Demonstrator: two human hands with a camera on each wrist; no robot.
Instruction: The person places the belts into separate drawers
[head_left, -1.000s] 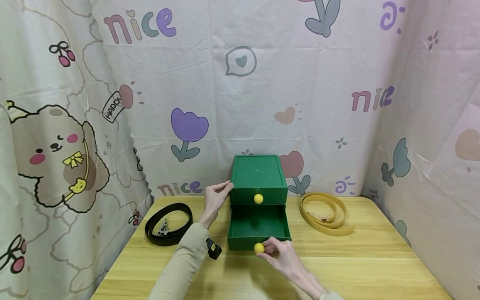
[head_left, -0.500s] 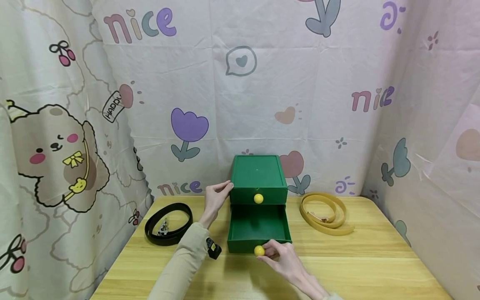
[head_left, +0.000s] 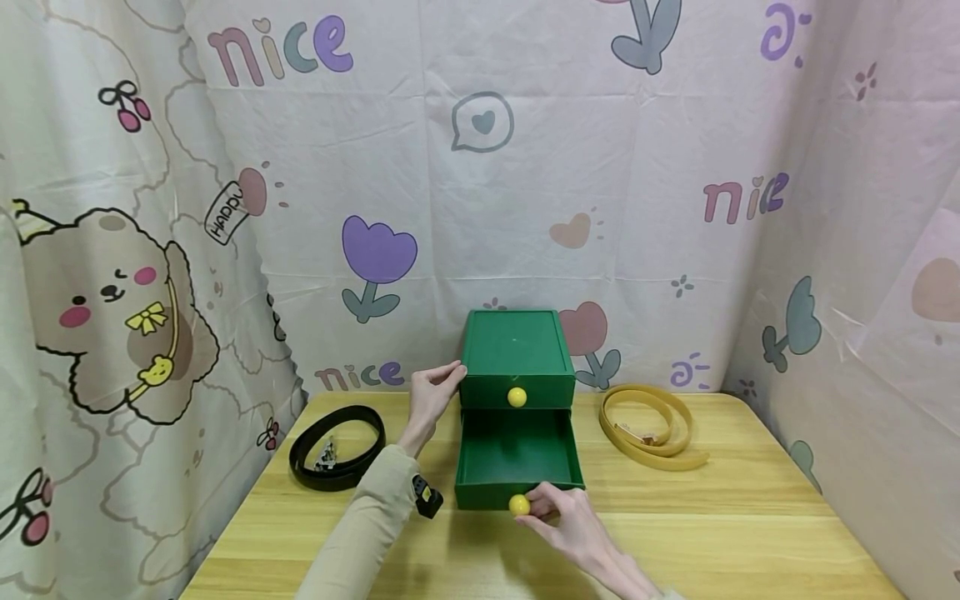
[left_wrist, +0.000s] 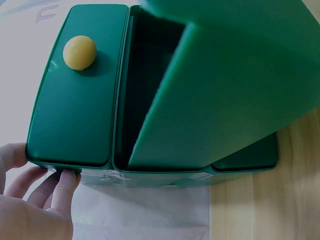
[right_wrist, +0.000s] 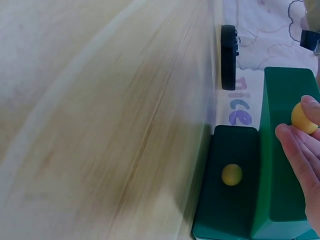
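"Drawer [head_left: 517, 462] looks light, stiff and perhaps slick; where should we hold it?"

"By the yellow knob [head_left: 519, 505], which our right fingers [right_wrist: 292, 155] pinch. It juts out just beyond them, the middle of three."

"And our left fingers [left_wrist: 64, 192]?"

"Farther back, touching the upper corner of the green cabinet [head_left: 516, 346]; bracing it, we reckon."
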